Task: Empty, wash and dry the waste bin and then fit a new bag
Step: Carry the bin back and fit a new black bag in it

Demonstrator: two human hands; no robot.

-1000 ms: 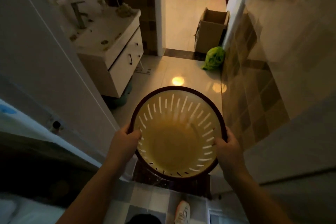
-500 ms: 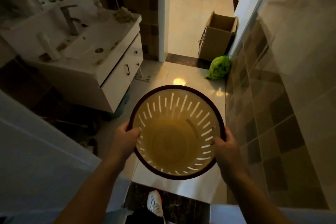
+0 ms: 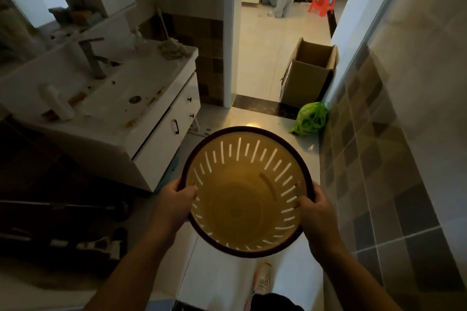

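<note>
bin upright, mouth facing up | left hand and right hand gripped rim | open floor ahead, cabinet left, wall right

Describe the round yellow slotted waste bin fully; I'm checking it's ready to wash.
The round yellow plastic waste bin has a dark brown rim and slotted walls. It looks empty, with no bag fitted. It is held off the floor, mouth towards the camera, with the left hand and right hand gripping opposite sides of the rim.
</note>
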